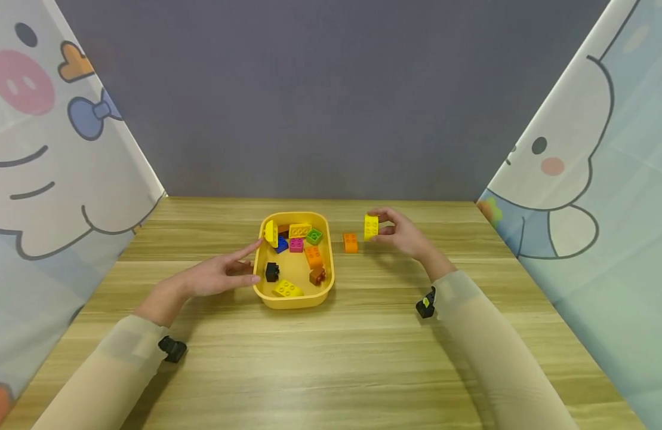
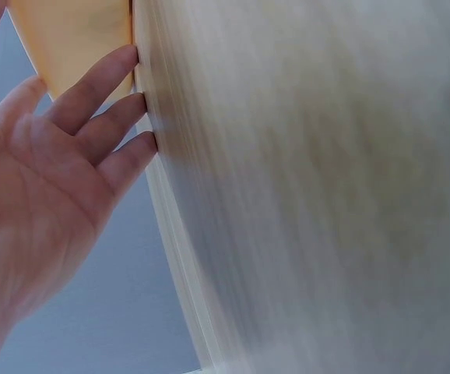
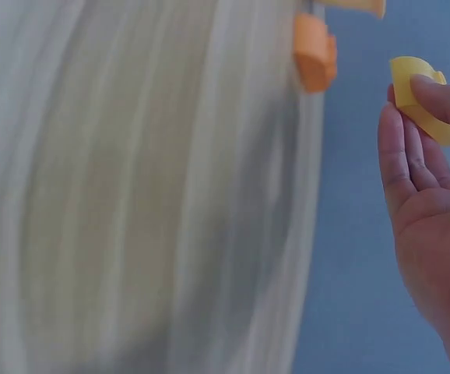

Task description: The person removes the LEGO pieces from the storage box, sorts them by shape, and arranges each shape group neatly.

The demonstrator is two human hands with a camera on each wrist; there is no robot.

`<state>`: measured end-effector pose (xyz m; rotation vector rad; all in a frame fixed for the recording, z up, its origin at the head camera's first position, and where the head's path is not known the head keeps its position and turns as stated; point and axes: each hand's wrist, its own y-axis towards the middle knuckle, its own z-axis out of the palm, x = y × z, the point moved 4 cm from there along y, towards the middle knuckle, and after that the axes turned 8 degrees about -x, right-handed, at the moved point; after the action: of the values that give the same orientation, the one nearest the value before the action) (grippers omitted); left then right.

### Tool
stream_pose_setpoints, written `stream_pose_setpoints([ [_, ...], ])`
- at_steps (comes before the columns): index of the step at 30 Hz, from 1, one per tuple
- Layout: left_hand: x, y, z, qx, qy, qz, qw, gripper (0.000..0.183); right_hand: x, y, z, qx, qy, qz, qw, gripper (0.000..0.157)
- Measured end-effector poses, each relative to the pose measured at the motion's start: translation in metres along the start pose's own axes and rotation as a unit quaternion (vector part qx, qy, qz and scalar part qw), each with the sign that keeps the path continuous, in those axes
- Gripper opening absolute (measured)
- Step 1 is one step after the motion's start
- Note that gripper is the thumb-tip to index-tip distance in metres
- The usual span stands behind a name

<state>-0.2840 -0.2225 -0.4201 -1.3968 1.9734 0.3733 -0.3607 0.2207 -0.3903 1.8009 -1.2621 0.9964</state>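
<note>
My right hand [image 1: 405, 235] pinches a yellow toy building brick [image 1: 370, 227] between thumb and fingers, raised over the table. Its curved side shows in the right wrist view, where the thumb presses on the yellow brick [image 3: 421, 101]. Just left of it, an orange brick [image 1: 350, 243] lies on the table. My left hand [image 1: 215, 275] is at the left side of a yellow tray [image 1: 294, 303], fingers extended, index fingertip and thumb at the rim. In the left wrist view, the lower fingers of the left hand [image 2: 61, 156] rest against the tabletop.
Loose bricks lie in the tray, among them a black one [image 1: 272, 272], a yellow one [image 1: 287, 289], a pink one [image 1: 296, 245] and a green one [image 1: 314, 236]. A tilted yellow brick [image 1: 271, 233] leans at the tray's left wall. Behind the wooden table [image 1: 309, 370] stands a grey panel [image 1: 320, 101].
</note>
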Motion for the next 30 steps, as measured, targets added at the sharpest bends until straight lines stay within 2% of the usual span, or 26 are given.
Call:
stream_pose_setpoints([
  [8,-0.001,-0.001,-0.001,-0.002,-0.001,0.009,1.0,0.095,-0.021,0.0,-0.004,0.027,-0.066,0.026,0.997,0.064],
  [13,-0.001,-0.001,-0.001,0.0,-0.007,0.013,0.9999,0.095,-0.032,0.002,-0.002,0.045,-0.085,0.046,0.994,0.063],
  [20,0.0,0.0,0.0,0.0,-0.001,0.012,0.9999,0.095,-0.036,0.001,0.001,0.05,-0.129,0.034,0.99,0.062],
  [30,0.002,0.001,0.0,0.003,-0.005,0.007,1.0,0.095,-0.039,0.006,0.005,0.069,-0.136,0.049,0.987,0.064],
])
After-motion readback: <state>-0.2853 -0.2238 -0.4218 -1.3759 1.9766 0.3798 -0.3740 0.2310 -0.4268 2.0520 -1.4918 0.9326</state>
